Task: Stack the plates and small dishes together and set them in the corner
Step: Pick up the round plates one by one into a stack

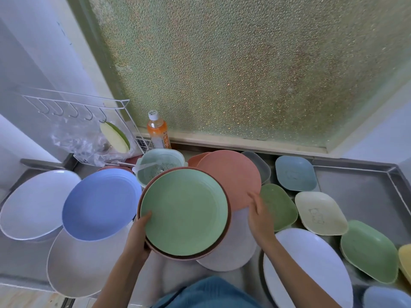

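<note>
Plates lie spread over the steel counter (355,192), and you have begun the stack: your left hand (139,236) holds a green plate (184,212) nested in a brown plate (226,236), thumb pressed on the green rim, the other fingers hidden beneath, so the hand is clamped on the pair. Just past your right fingertips lies the pink plate (231,174), and your right hand (259,216) rests on its near edge with fingers (253,197) slightly spread; whether they have closed on it, I cannot tell. Slide them under that rim before lifting, keep the held pair level, and bring the pink plate over it squarely so the rims seat. Beyond your left thumb sit the blue plate (100,203) and two white plates (37,203); take those next, largest first. Right of your right fingers are the small dishes: a green dish (280,205), a cream dish (320,213) and a blue-grey dish (295,173); these belong on top. A grey plate (259,162) behind the pink one is mostly hidden, and dishes at the lower right are cut off.
</note>
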`<state>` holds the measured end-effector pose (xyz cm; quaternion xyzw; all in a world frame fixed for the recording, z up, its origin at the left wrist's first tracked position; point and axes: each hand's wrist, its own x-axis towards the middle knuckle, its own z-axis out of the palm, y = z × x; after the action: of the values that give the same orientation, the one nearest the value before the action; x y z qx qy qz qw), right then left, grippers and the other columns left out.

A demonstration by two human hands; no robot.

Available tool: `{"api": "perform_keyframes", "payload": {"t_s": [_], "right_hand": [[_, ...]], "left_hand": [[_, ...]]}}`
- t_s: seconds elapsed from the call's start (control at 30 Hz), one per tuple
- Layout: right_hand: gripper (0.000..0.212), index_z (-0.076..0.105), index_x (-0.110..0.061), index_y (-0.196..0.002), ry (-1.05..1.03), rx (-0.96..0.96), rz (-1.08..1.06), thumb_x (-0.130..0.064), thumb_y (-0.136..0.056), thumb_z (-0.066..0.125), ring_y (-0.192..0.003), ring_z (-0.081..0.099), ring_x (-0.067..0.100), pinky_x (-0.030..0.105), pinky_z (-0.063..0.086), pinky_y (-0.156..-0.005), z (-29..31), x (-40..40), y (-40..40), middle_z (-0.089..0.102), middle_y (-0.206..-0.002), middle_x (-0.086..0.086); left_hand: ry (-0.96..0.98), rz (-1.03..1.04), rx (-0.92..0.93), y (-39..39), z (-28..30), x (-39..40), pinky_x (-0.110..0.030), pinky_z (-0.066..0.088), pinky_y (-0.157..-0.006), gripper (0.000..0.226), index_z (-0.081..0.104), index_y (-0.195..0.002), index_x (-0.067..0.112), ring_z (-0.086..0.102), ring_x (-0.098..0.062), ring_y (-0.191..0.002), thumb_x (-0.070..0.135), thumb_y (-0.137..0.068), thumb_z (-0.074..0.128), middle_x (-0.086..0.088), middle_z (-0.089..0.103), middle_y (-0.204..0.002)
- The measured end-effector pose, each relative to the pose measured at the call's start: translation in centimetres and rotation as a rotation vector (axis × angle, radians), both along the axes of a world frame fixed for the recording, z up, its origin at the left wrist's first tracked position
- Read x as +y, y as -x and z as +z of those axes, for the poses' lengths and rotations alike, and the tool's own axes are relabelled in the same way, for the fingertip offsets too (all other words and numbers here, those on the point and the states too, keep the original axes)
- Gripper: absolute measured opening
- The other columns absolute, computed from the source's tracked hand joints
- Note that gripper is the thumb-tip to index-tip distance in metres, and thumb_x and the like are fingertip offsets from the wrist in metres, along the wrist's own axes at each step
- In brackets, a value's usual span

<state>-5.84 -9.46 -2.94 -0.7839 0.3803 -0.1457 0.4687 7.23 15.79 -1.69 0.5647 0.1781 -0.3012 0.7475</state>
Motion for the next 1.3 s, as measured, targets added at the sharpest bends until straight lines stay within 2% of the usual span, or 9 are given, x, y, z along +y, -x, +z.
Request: {"api": "perform_keyframes", "payload": {"t_s": [0.1,0.17,0.33,0.47,0.73,0.87,0.97,1.13,1.3], "right_hand": [[0.061,0.031,-0.022,-0.145,0.353,0.452,0.384,-0.011,-0.088,0.049,-0.142,0.025,0.023,0.048,0.02,-0.114,-2.6,-0.7,-0.3,0.03,-0.154,0.001],[0.061,0.032,-0.026,-0.145,0.478,0.537,0.484,-0.012,-0.088,0.049,-0.145,0.015,0.022,0.055,0.008,-0.113,-3.7,-0.5,-0.8,0.028,-0.154,-0.004],[0.028,0.07,-0.036,-0.106,0.611,0.377,0.386,-0.02,-0.092,0.052,-0.115,0.056,0.026,0.049,0.013,-0.11,-3.8,-0.2,-1.9,0.07,-0.109,-0.006],[0.022,0.072,-0.028,-0.094,0.604,0.295,0.33,-0.016,-0.093,0.053,-0.109,0.059,0.022,0.052,0.022,-0.11,-2.3,-0.4,-2.0,0.071,-0.1,-0.005],[0.018,0.072,-0.012,-0.095,0.513,-0.005,0.131,0.0,-0.087,0.061,-0.083,0.06,0.023,0.045,0.05,-0.083,0.3,-2.7,-1.1,0.071,-0.086,0.002],[0.018,0.071,-0.014,-0.095,0.605,-0.168,0.281,-0.004,-0.089,0.057,-0.097,0.057,0.023,0.034,0.042,-0.092,2.7,-1.1,-0.3,0.071,-0.091,0.0],[0.02,0.071,-0.016,-0.092,0.714,-0.198,0.43,-0.012,-0.084,0.053,-0.092,0.063,0.017,0.051,0.023,-0.11,3.5,1.5,-0.3,0.073,-0.091,-0.006],[0.043,0.073,-0.024,-0.091,0.891,-0.097,0.723,0.005,-0.059,0.08,-0.091,0.066,0.013,0.069,0.026,-0.103,3.4,5.4,0.4,0.073,-0.088,-0.011],[0.028,0.073,-0.035,-0.093,0.888,-0.063,0.849,-0.016,-0.077,0.061,-0.092,0.065,0.005,0.053,0.011,-0.108,3.1,6.4,1.4,0.072,-0.09,-0.019]], "left_hand": [[-0.002,0.016,0.015,-0.1,-0.1,1.0,-0.042,0.049,-0.078,0.029,0.056,-0.122,0.015,0.059,-0.032,-0.102,0.024,-0.098,0.041,-0.014,0.063,-0.118],[0.008,0.006,0.001,0.0,0.0,1.4,-0.045,0.048,-0.082,0.029,0.057,-0.119,0.019,0.06,-0.032,-0.105,0.03,-0.098,0.04,-0.01,0.064,-0.117],[0.076,0.0,-0.002,0.3,0.1,1.5,-0.046,0.049,-0.081,0.031,0.06,-0.114,0.02,0.061,-0.032,-0.105,0.035,-0.097,0.038,-0.005,0.075,-0.102],[0.128,0.007,-0.117,0.3,0.2,1.1,-0.046,0.057,-0.081,0.042,0.05,-0.134,0.024,0.061,-0.026,-0.112,0.035,-0.098,0.033,-0.004,0.063,-0.128],[0.184,0.084,-0.121,-0.4,-0.1,1.4,-0.047,0.056,-0.082,0.055,0.046,-0.139,0.024,0.061,-0.025,-0.108,0.054,-0.097,0.025,-0.001,0.061,-0.129],[0.124,0.093,-0.077,-0.7,-0.4,1.4,-0.051,0.044,-0.097,0.054,0.051,-0.134,0.026,0.056,-0.029,-0.116,0.056,-0.096,0.027,-0.003,0.059,-0.132],[0.097,0.056,-0.132,-0.7,-0.4,0.7,-0.046,0.043,-0.099,0.046,0.057,-0.127,0.031,0.057,-0.022,-0.118,0.052,-0.098,0.029,0.002,0.062,-0.129],[0.107,0.046,-0.153,-0.3,-0.5,0.0,-0.039,0.046,-0.091,0.039,0.06,-0.125,0.026,0.059,-0.017,-0.116,0.046,-0.096,0.041,0.005,0.067,-0.122],[0.092,0.076,-0.1,-0.1,-0.9,0.6,-0.038,0.047,-0.084,0.049,0.059,-0.124,0.023,0.06,-0.017,-0.107,0.054,-0.097,0.033,0.004,0.067,-0.118]]}}
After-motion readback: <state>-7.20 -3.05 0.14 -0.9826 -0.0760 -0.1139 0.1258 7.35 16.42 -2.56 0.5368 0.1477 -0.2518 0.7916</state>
